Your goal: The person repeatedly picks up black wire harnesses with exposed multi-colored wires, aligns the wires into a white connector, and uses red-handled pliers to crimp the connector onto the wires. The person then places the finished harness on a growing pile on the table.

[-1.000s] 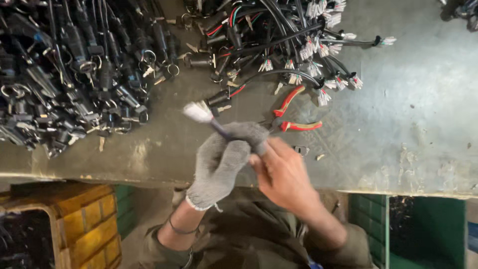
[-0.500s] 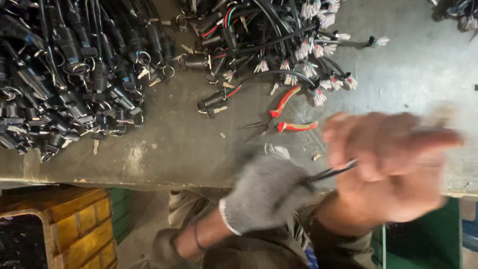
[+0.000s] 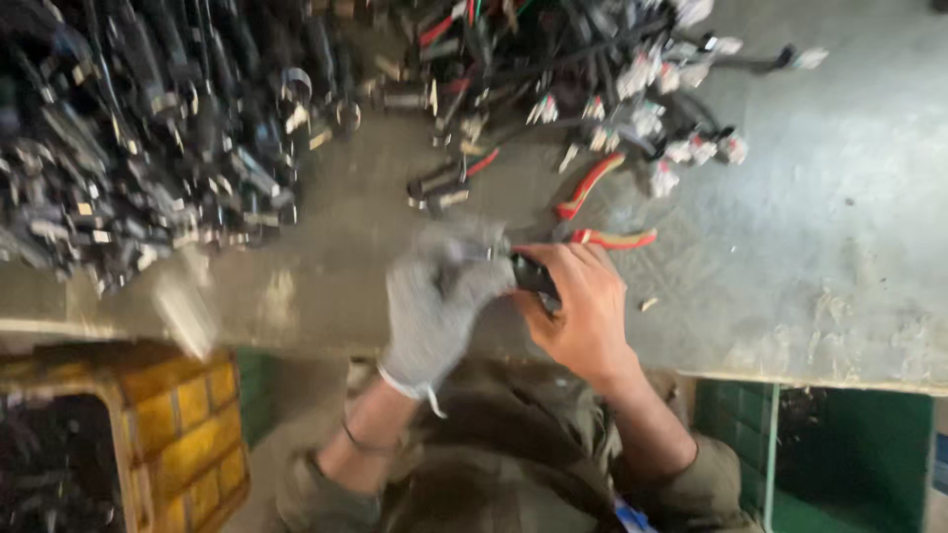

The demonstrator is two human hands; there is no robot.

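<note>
Grey workbench [image 3: 829, 197]; a yellow crate [image 3: 188, 415] and, seemingly, green bins [image 3: 849, 454] below.

A grey workbench [image 3: 839, 247] carries red-handled pliers [image 3: 602, 212] just beyond the hands, and heaps of black cables [image 3: 148, 138] farther left.

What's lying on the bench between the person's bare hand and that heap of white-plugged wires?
In the head view, red-handled pliers lie on the grey bench between the right hand and the white-plugged wires.
</note>
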